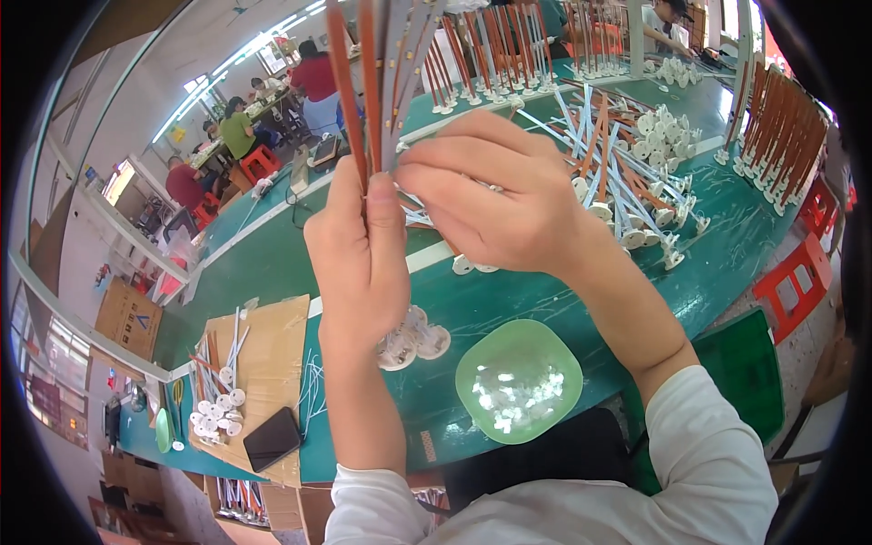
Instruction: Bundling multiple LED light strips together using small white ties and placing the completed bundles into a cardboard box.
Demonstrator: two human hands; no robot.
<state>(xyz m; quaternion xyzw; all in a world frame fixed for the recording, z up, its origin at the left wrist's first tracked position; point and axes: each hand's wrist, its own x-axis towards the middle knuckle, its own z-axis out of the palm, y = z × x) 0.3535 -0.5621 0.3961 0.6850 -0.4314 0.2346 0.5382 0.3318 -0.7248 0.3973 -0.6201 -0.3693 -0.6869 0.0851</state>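
My left hand (359, 259) is closed around an upright bundle of thin brown and pale grey strips (386, 82). Small yellowish squares dot the grey ones. Under that hand hang several white round end pieces (413, 338), seemingly the strips' lower ends. My right hand (509, 195) is raised beside the bundle, its thumb and fingers pinched together close to the strips. Whatever lies between those fingertips is too small to make out. Below my hands, a light green bowl (520, 341) holds many small shiny white pieces.
Behind my right hand lies a loose pile of strips with white round bases (604, 163). More strips stand in rows at the back (500, 54) and right (781, 136). Cardboard (272, 354) with a phone (272, 440) lies left. Red stools (795, 286) stand right; people work far off.
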